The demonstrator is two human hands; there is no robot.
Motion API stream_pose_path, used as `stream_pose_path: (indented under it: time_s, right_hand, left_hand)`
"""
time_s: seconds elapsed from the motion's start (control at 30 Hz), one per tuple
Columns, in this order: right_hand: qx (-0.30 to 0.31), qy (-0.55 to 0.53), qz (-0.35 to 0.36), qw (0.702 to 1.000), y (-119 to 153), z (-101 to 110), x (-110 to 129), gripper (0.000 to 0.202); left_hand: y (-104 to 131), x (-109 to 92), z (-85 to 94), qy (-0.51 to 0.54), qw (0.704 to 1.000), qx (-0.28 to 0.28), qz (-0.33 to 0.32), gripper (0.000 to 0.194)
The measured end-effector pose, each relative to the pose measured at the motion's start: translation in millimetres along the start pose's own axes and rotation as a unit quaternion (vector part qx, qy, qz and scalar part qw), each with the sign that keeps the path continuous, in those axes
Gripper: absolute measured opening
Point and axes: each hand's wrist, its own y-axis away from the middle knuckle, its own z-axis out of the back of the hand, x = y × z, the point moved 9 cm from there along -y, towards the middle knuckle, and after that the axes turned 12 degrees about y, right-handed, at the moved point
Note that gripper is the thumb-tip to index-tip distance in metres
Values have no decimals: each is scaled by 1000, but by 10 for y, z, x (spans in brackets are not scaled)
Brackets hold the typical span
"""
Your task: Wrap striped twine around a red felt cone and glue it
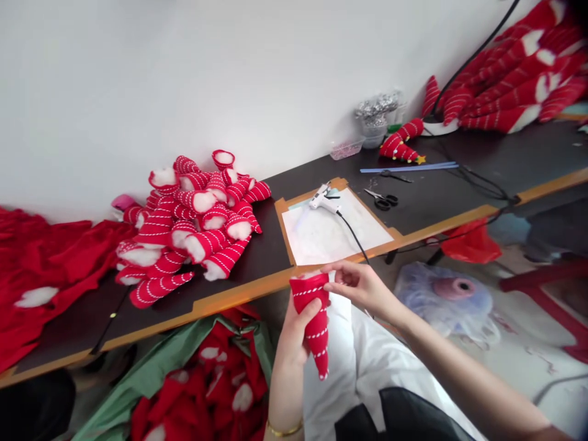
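Note:
A red knitted cone with white dashed stripes (318, 324) hangs point-down in front of the table edge. Wrapped round its side, my left hand (298, 331) grips it with the thumb across the front. White stuffing (309, 275) shows at the wide upper opening. My right hand (356, 283) is at the cone's upper right rim, its fingers pinched together on the edge of the fabric. Just beyond lies a white glue gun (325, 199) on a white sheet (316, 239) taped to the table.
Stuffed striped cones (202, 214) are heaped at the left beside red fabric (78, 257). Scissors (382, 199), blue sticks (408, 167) and a decorated cone (402, 144) lie to the right. A green bag (151, 367) of red pieces stands below the table (257, 285).

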Motion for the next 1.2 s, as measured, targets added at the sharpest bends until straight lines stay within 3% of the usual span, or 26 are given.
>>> stream_pose_path:
  time_s: [0.17,0.3,0.4,0.53,0.67,0.8,1.07,1.2]
  right_hand:
    - [16,-2,-21,1000,-20,68,-106,53]
    - [7,-9,-32,999,-39,69,-198,48]
    - [1,-23,-37,999,-52,68,-245,44]
    - [-18,-64,-62,996,-71,86,-341,39]
    - [-82,-126,-84,985,-92,146,-378,37]
    - [-138,-211,-67,965,-119,190,-298,40]
    - [-186,-279,-62,940,-117,167,-278,45]
    - [-191,-292,-62,935,-118,146,-280,46]
  left_hand:
    - [27,93,34,17,998,4,64,86]
    - [40,201,-72,71,988,10,140,92]
    - [36,148,-200,120,984,20,132,79]
    - [51,46,-368,174,974,74,122,60]
    - [112,-12,-415,175,972,114,110,55]
    - [230,-64,-479,146,973,161,78,70]
    - [368,-78,-593,89,966,236,57,94]
    - [362,-54,-570,64,967,243,48,104]
